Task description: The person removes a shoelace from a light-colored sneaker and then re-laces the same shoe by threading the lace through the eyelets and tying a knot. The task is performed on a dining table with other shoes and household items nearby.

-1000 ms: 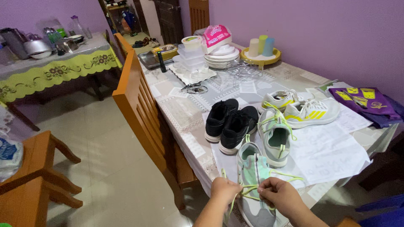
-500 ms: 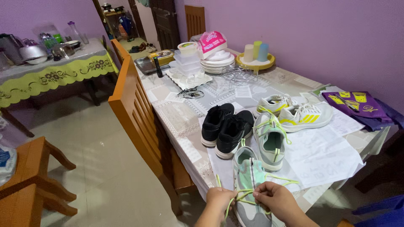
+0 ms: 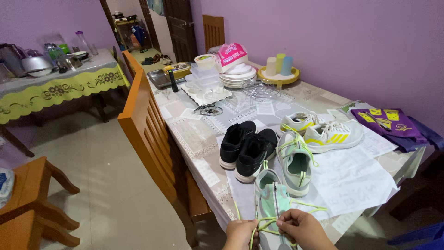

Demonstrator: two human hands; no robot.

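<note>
A mint-and-grey sneaker lies at the table's near edge, toe toward me. My left hand and my right hand both pinch its neon yellow-green laces over the shoe's front. Its grey mate with the same laces sits just beyond. A pair of black sneakers stands to the left of it, and a pair of white sneakers with yellow stripes to the right. The shoes rest on sheets of white paper.
An orange wooden chair is pushed against the table's left side. Purple cloth lies at the right edge. Plates, containers, cups on a yellow tray crowd the far end. Another wooden chair stands lower left; a side table holds kitchenware.
The view has tilted up a little, so my hands and the near sneaker sit lower in frame. Both hands keep hold of the laces.
</note>
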